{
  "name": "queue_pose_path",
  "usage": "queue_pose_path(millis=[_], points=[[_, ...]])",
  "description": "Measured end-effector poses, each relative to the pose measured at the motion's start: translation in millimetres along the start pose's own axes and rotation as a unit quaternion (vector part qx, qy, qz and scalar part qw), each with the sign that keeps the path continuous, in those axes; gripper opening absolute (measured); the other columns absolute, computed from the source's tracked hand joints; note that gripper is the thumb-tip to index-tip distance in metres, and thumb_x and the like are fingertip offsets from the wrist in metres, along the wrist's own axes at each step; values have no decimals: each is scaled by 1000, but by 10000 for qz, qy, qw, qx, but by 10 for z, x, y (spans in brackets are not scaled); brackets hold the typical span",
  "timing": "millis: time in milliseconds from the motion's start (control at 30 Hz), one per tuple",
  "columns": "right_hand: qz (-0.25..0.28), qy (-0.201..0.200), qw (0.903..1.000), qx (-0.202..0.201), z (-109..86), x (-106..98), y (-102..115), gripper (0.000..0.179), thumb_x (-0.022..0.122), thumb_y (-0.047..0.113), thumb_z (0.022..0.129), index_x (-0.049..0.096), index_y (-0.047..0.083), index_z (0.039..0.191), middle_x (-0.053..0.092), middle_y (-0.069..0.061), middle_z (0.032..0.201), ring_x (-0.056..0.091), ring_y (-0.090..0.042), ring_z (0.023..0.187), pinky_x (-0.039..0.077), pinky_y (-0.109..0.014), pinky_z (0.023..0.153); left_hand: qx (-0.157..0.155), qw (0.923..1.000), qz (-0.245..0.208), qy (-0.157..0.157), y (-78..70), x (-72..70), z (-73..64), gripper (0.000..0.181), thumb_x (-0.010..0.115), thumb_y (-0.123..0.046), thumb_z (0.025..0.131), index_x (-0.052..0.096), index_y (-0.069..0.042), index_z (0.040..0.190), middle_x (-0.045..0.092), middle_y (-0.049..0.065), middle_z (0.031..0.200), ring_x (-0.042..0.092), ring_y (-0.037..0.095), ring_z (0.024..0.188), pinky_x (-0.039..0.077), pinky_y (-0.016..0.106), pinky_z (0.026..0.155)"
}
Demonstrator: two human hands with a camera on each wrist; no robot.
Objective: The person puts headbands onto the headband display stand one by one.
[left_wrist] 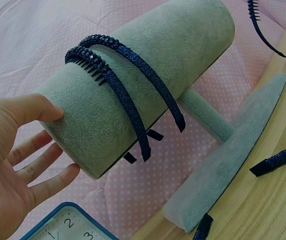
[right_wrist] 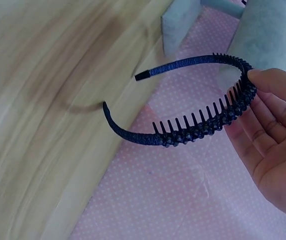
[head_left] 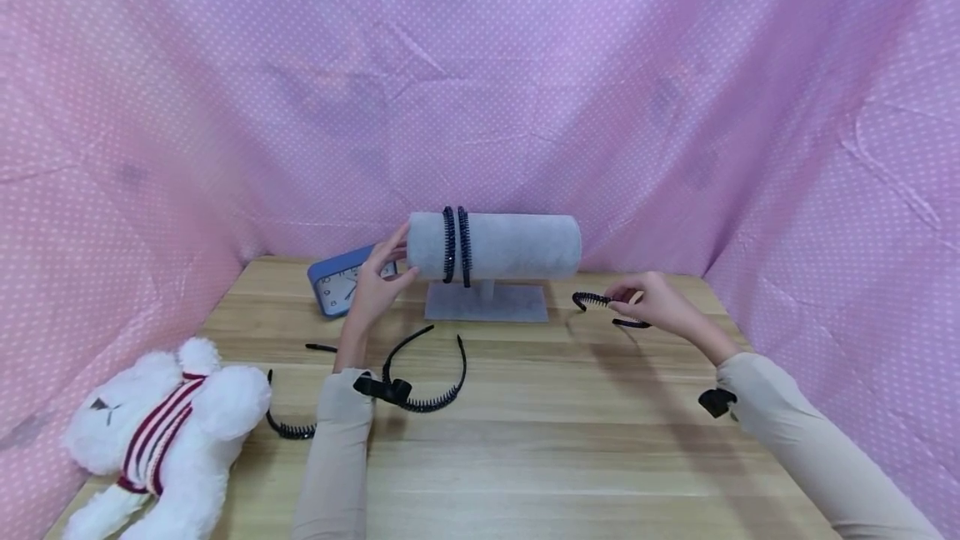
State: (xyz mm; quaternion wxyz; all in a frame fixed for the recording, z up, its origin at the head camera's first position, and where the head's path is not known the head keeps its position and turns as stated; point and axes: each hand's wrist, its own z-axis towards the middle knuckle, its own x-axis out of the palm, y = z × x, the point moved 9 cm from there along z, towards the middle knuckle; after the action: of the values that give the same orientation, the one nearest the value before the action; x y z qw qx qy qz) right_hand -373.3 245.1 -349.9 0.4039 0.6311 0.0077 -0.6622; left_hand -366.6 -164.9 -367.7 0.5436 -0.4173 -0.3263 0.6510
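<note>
A grey velvety cylinder display stand [head_left: 525, 247] holds two dark beaded, toothed headbands, one headband [head_left: 449, 252] nearer its left end and another headband [head_left: 465, 252] beside it. My left hand [head_left: 375, 282] grips that left end, the thumb on the cloth and the fingers spread around the end's edge in the left wrist view. To the right of the stand, my right hand [head_left: 663, 308] pinches a third dark headband [right_wrist: 198, 131] between thumb and fingers at its beaded crown. Its two tips point towards the tabletop, over its shadow.
A blue clock [head_left: 336, 273] stands behind my left hand. On the wooden table [head_left: 570, 440] lie a headband [head_left: 435, 405] near my left sleeve and another headband [head_left: 296, 432] partly under that forearm. A white plush bear [head_left: 198, 457] lies at the left. Pink dotted cloth [head_left: 480, 107] encloses the table.
</note>
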Motion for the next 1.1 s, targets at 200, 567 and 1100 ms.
queue_pose_path(millis=[200, 567, 1100], points=[[140, -257, 9996, 36, 17, -133, -13, 13, 75, 2, 89, 77, -4, 101, 77, -14, 86, 68, -5, 76, 58, -19, 68, 10, 10000, 0, 27, -98, -2, -21, 69, 67, 4, 95, 42, -12, 157, 48, 24, 144, 51, 39, 132, 54, 18, 94], [318, -887, 9955, 81, 29, -338, -6, 13, 75, 2, 89, 77, -4, 100, 77, -18, 86, 65, 2, 73, 56, -15, 65, 48, 9999, -61, 91, -181, 15, -35, 69, 66, 7, 94, 40, -5, 156, 46, 29, 144, 51, 43, 131, 49, 60, 104], [347, -2110, 9764, 316, 142, -573, 44, 14, 76, 3, 89, 77, -7, 99, 75, -26, 88, 58, 12, 69, 47, -5, 62, -48, 9999, 30, 83, -145, -14, -56, 68, 67, 4, 94, 42, -10, 156, 48, 24, 143, 52, 40, 132, 55, 30, 99]])
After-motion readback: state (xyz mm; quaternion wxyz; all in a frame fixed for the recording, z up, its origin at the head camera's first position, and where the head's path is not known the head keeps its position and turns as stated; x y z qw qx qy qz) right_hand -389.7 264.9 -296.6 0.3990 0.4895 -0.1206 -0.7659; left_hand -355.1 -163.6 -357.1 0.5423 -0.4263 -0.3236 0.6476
